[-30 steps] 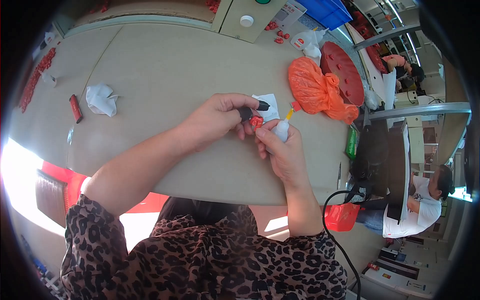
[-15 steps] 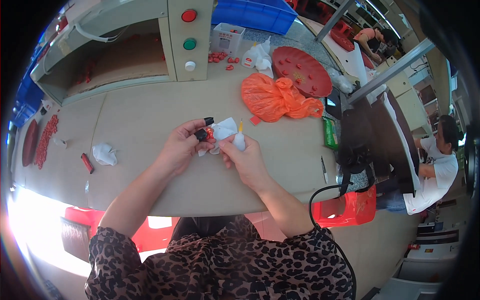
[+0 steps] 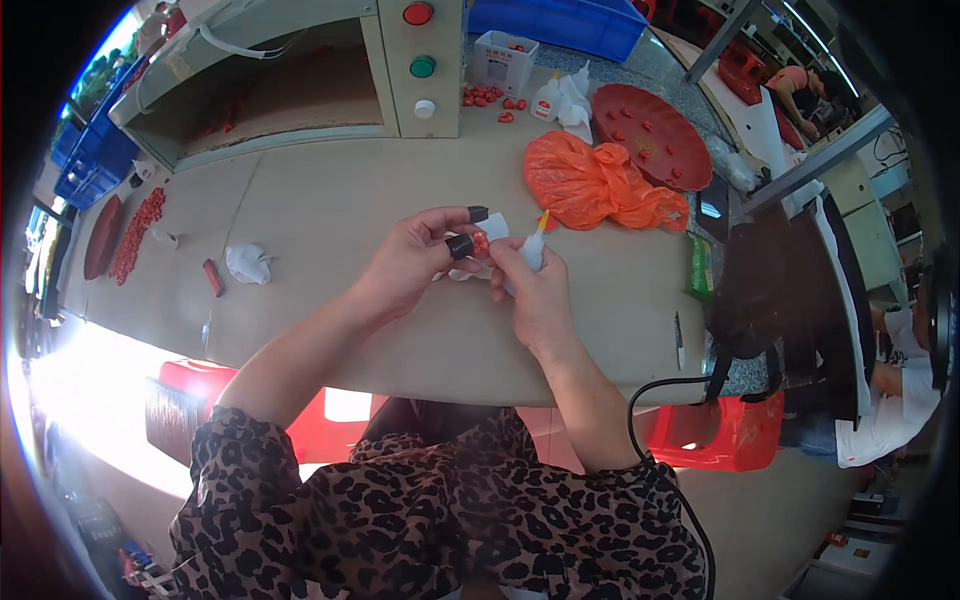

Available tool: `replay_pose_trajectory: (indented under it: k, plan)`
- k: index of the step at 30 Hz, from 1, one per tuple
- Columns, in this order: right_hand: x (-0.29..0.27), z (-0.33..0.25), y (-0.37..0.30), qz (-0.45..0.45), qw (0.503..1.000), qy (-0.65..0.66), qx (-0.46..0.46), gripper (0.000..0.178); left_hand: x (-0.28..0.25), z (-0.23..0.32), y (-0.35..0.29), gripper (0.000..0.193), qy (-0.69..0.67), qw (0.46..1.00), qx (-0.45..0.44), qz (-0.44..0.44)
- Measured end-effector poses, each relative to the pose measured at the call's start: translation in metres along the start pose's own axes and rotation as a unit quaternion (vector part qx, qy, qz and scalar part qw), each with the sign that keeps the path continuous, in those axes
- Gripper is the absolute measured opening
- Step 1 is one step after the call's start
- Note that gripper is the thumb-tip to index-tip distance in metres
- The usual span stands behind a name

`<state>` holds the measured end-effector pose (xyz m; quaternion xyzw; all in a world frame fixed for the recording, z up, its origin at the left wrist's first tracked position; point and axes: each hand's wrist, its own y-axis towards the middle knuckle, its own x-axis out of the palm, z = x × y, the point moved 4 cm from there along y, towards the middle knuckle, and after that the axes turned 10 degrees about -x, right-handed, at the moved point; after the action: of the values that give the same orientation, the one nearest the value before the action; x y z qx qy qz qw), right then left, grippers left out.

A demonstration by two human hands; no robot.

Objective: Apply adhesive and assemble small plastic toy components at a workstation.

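Note:
My left hand (image 3: 408, 262), with black covers on its thumb and a fingertip, pinches a small shiny red piece (image 3: 481, 243) above the table. My right hand (image 3: 535, 290) is closed around a small white squeeze bottle (image 3: 532, 252) with a yellow nozzle, which points up and tilts to the right. The right thumb and fingertips are close to the red piece; whether they touch it I cannot tell. Behind the fingers shows a white tissue (image 3: 494, 226), partly hidden.
Ahead lie an orange plastic bag (image 3: 570, 180), a red scalloped tray (image 3: 655, 125) and loose red pieces (image 3: 485, 95). A machine box with buttons (image 3: 422, 67) stands far left. Leftward are a crumpled tissue (image 3: 248, 264), a red lighter (image 3: 213, 278) and a pile of red bits (image 3: 138, 235). A pen (image 3: 679, 340) lies right.
The whole view has shifted, so the table's things appear further right and slightly higher. The bottle has tilted to the right, and my right fingertips have come closer to the red piece.

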<state>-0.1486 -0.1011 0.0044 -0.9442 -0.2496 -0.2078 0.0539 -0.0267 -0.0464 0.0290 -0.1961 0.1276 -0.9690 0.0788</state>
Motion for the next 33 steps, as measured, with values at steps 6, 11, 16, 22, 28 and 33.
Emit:
replay_pose_trajectory:
  k: [6, 11, 16, 22, 28, 33]
  plan:
    - [0.006, 0.0, -0.003, -0.036, 0.999, 0.012, 0.009, 0.015, -0.006, -0.003, -0.005, 0.03, 0.03, 0.999, 0.005, -0.009]
    - [0.004, -0.001, -0.002, -0.047, 0.998, 0.022, 0.018, 0.014, -0.004, -0.003, -0.006, 0.03, 0.04, 0.999, 0.007, -0.027]
    - [0.006, -0.001, -0.003, -0.055, 0.998, 0.029, 0.03, 0.013, -0.005, -0.003, -0.008, 0.029, 0.027, 0.999, 0.005, -0.028]
    - [0.006, 0.0, -0.002, -0.063, 0.997, 0.026, 0.036, 0.015, -0.006, -0.003, -0.008, 0.029, 0.022, 0.999, -0.003, -0.033]
    - [0.006, 0.001, -0.003, -0.063, 0.997, 0.021, 0.042, 0.015, -0.008, -0.006, -0.008, 0.027, 0.035, 0.999, -0.009, -0.028]
    - [0.005, 0.001, 0.0, -0.071, 0.997, -0.004, 0.031, 0.014, -0.012, -0.014, -0.003, 0.026, 0.055, 0.998, 0.002, -0.026]
